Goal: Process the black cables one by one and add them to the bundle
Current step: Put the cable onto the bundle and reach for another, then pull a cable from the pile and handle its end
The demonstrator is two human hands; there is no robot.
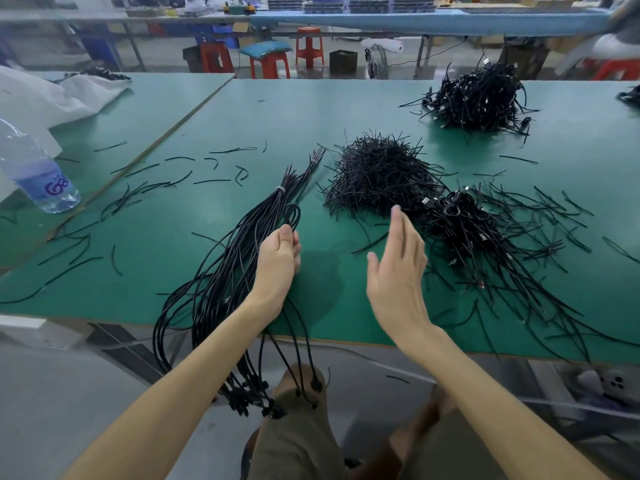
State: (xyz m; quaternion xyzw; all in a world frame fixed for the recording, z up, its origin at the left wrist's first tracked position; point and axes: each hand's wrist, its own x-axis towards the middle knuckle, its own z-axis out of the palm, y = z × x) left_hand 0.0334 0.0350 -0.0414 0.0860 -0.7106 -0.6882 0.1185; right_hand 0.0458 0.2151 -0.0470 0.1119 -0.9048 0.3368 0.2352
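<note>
A long bundle of black cables (242, 237) lies on the green table (311, 112), tied near its far end with a white band, its near ends hanging over the table's front edge. My left hand (280, 258) pinches a looped black cable (293, 216) beside that bundle. My right hand (398, 265) hovers above the table with straight fingers and holds nothing. Just right of it lies a pile of coiled black cables with USB plugs (460, 226). A heap of short black ties (377, 174) sits beyond my right hand.
Another heap of black cables (478, 98) lies at the far right. Loose black ties (173, 178) are scattered over the table. A water bottle (34, 171) lies at the left edge, near a white bag (52, 95). Red stools (270, 64) stand behind the table.
</note>
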